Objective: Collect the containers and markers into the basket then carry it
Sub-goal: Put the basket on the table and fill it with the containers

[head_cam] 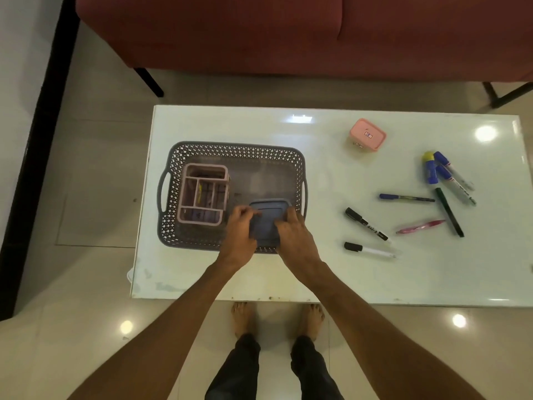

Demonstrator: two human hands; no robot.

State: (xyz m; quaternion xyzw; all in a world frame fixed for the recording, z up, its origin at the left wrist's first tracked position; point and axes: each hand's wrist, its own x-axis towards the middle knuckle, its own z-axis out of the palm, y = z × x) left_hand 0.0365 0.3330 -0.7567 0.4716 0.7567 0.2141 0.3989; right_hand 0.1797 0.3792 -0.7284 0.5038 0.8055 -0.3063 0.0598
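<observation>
Head view: I have my left hand (240, 226) and right hand (291, 229) closed on the blue container (266, 219), lowering it into the basket (230, 153); next comes the pink container (367, 134), right of the basket.

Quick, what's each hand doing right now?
Left hand: fingers closed on the blue container, holding its left side inside the basket.
Right hand: fingers closed on the same blue container, holding its right side.
</observation>
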